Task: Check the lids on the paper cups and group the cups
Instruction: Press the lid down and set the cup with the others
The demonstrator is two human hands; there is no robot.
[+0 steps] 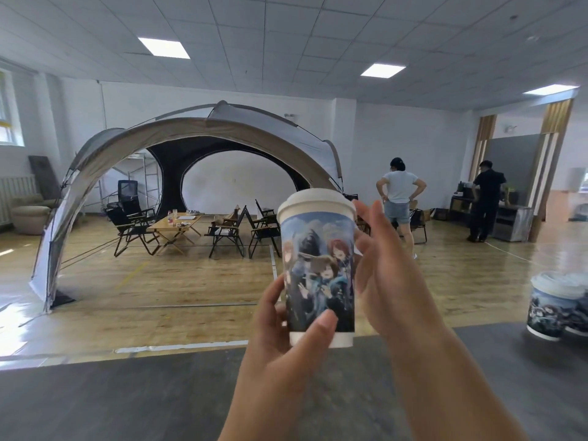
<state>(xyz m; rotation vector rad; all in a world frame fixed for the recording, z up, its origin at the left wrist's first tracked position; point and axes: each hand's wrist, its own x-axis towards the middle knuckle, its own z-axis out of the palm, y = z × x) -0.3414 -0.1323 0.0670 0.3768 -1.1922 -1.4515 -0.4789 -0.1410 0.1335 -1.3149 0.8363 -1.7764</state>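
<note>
A paper cup (319, 268) with a cartoon print and a white lid (315, 203) is held upright in mid-air above the dark grey table (143, 399). My left hand (280, 338) grips its lower part, thumb across the front and fingers behind. My right hand (391, 275) lies against the cup's right side with straight fingers reaching up toward the lid rim. At the right edge, two more printed, lidded cups (553, 307) stand together on the table.
Beyond the table lies a wooden floor with a large arched tent (197, 138), folding chairs (229, 233) and a low wooden table (175, 224). Two people stand far off at the right, near a counter (509, 221).
</note>
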